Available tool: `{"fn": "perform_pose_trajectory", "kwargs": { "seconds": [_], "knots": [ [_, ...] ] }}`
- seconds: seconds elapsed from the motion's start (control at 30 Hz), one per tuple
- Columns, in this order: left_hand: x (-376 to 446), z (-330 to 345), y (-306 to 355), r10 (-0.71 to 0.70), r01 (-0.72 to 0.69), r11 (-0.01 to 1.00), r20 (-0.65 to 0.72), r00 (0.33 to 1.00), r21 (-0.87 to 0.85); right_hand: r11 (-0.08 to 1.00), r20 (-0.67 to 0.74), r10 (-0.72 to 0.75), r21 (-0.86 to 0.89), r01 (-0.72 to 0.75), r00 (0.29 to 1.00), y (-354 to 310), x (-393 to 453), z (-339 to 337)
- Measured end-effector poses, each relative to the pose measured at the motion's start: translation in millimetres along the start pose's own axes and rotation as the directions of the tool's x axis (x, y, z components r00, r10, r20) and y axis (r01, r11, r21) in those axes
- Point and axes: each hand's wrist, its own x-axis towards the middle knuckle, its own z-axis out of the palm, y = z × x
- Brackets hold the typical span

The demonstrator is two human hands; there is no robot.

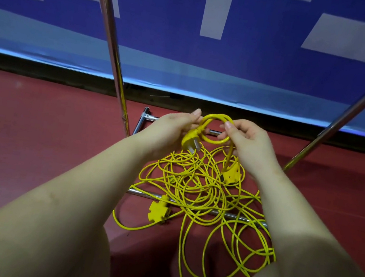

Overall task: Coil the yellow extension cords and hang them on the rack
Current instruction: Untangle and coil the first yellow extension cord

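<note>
- Yellow extension cords (195, 187) lie in a loose tangled heap on a dark red floor (35, 141), between the person's forearms and spreading toward the lower right.
- One small loop of cord (216, 129) is raised above the heap, held between both hands.
- Left hand (173, 130) pinches the left side of that loop, thumb on top, fingers curled under it.
- A yellow plug (190, 141) with metal prongs hangs just below the left hand, at the loop's lower left end.
- Right hand (246, 142) grips the loop's right side, thumb and curled fingers closed round the cord.
- A yellow socket block (230, 173) lies in the heap under the right hand; how it connects is hidden by the tangle.
- A second yellow socket block (159, 210) rests on the floor at the heap's near left edge.
- Chrome rack (111, 34) poles rise on either side; its lower bars run along the floor, and the cords lie across the nearer bar.
- Behind stands a blue banner (211, 60) with large white shapes.
</note>
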Motion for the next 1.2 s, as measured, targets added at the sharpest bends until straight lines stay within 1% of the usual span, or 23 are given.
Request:
{"fn": "perform_pose_trajectory", "kwargs": {
  "seconds": [0.07, 0.1, 0.17, 0.23, 0.3, 0.37, 0.43, 0.5, 0.63, 0.77, 0.83, 0.9, 0.97, 1.03, 1.1, 1.13, 1.2],
  "knots": [
    [-2, -1, 3, -0.079, 0.096, 0.989, 0.148, 0.986, -0.112, 0.997, -0.040, 0.056, 0.054, -0.054, 0.998, 0, 0, 1],
    [-3, -3, 4, -0.076, 0.115, 0.980, 0.224, 0.972, -0.162, 0.993, -0.044, 0.077, 0.088, -0.072, 0.996, -1, 0, 1],
    [-4, -10, 6, -0.017, 0.109, 0.961, 0.338, 0.941, -0.253, 0.985, -0.045, 0.106, 0.140, -0.099, 0.993, -3, 1, 1],
    [-5, -14, 5, 0.027, 0.081, 0.963, 0.394, 0.919, -0.256, 0.979, -0.045, 0.127, 0.165, -0.118, 0.991, -3, 1, 1],
    [-5, -13, 4, 0.038, 0.043, 0.974, 0.346, 0.937, -0.224, 0.979, -0.048, 0.136, 0.161, -0.127, 0.990, -4, 0, 2],
    [-5, -7, 4, 0.042, 0.015, 0.974, 0.251, 0.967, -0.224, 0.982, -0.048, 0.135, 0.140, -0.127, 0.990, -3, 0, 3],
    [-5, -5, 5, 0.049, -0.009, 0.973, 0.171, 0.984, -0.231, 0.980, -0.048, 0.126, 0.159, -0.117, 0.991, -5, 0, 2],
    [-7, -4, 8, 0.039, -0.013, 0.979, 0.120, 0.992, -0.206, 0.974, -0.022, 0.118, 0.198, -0.111, 0.993, -7, 0, 0],
    [-8, -3, 8, 0.024, -0.020, 0.994, 0.028, 0.999, -0.105, 0.975, 0.055, 0.125, 0.180, -0.133, 0.991, -7, -1, -2],
    [-3, -7, 3, 0.045, -0.046, 0.999, -0.057, 0.997, -0.021, 0.970, 0.065, 0.177, 0.159, -0.186, 0.982, -5, -1, 0],
    [-1, -7, 0, 0.030, -0.028, 0.999, -0.084, 0.996, 0.023, 0.971, 0.029, 0.197, 0.131, -0.199, 0.980, -1, 0, 1],
    [-3, -5, 0, 0.020, -0.015, 0.998, -0.091, 0.996, 0.060, 0.968, -0.003, 0.210, 0.142, -0.208, 0.978, 1, 0, 1],
    [-3, -3, 1, 0.042, -0.031, 0.993, -0.099, 0.994, 0.110, 0.969, -0.008, 0.209, 0.134, -0.206, 0.978, 1, 1, 2],
    [-3, -1, 2, 0.047, -0.027, 0.990, -0.140, 0.989, 0.140, 0.970, -0.016, 0.217, 0.113, -0.214, 0.976, 2, 2, 3],
    [-1, -2, 0, 0.001, 0.029, 0.990, -0.209, 0.978, 0.138, 0.969, -0.082, 0.235, 0.100, -0.227, 0.969, 6, 4, 3],
    [1, -3, 0, -0.043, 0.076, 0.989, -0.247, 0.968, 0.123, 0.967, -0.128, 0.246, 0.102, -0.234, 0.961, 8, 6, 2],
    [3, -6, -2, -0.148, 0.176, 0.982, -0.299, 0.943, 0.068, 0.955, -0.194, 0.275, 0.166, -0.244, 0.942, 9, 8, 1]
  ]
}}
